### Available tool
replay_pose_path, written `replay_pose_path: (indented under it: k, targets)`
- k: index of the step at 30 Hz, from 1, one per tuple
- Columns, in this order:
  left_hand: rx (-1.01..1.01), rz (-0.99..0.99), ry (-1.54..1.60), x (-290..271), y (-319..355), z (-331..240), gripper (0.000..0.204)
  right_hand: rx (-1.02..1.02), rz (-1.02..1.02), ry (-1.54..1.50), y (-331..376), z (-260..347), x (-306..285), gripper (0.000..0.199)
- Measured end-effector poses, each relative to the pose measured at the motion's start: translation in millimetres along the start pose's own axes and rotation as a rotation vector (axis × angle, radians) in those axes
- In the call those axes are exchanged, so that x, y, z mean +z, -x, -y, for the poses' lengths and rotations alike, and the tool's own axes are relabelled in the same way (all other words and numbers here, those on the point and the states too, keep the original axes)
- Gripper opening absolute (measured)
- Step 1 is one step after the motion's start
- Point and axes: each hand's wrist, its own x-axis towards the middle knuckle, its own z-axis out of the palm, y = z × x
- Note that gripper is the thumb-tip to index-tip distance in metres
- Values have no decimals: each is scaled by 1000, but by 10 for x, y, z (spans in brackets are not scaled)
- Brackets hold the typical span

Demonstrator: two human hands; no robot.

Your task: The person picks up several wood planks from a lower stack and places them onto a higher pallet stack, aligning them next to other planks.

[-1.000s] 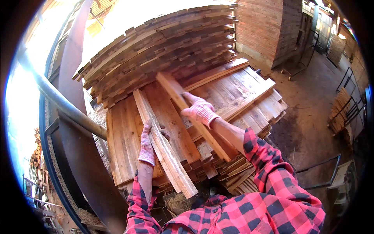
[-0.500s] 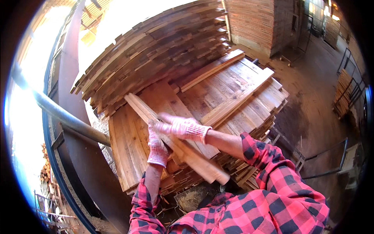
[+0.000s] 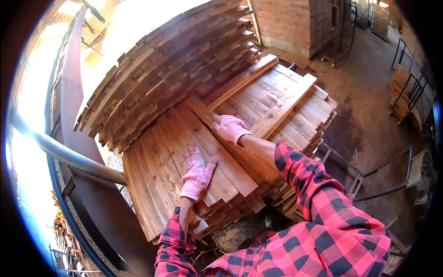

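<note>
My left hand [image 3: 197,171], in a pink-and-white knitted glove, lies palm down on a row of wooden boards [image 3: 159,159], its fingers spread and its thumb out to the right. Farther up and to the right, my right hand [image 3: 232,128] wears the same kind of glove. Its fingers are bent together over a wooden board [image 3: 201,110] in the middle of the stack; the thumb and fingertips are partly hidden. The boards to the left lie side by side, close together.
A taller stack of boards [image 3: 170,69] rises behind. A loose board [image 3: 290,106] lies across the right part of the lower stack. At left stand a metal pipe [image 3: 78,154] and a steel beam [image 3: 92,198]. A brick wall [image 3: 284,27] is at the back.
The narrow pieces of wood held slantwise in both hands are no longer in them. My left hand has come down flat on the boards; my right hand has moved right and away.
</note>
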Motion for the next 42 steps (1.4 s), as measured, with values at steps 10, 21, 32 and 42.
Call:
replay_pose_path:
  k: [10, 21, 32, 42]
  targets:
    - [-110, -133, 102, 252, 155, 192, 79, -248, 81, -219, -114, -115, 324, 53]
    - [308, 973, 924, 2055, 1754, -1539, 52, 34, -233, -1612, 2614, -2537, -1064, 36]
    - [-956, 1059, 1233, 6650, 856, -1279, 84, 1396, -289, -1376, 5296, -4488, 2618, 53]
    - [-113, 672, 833, 8925, 352, -541, 73, 1377, -171, -833, 4310, -5830, 3919, 125]
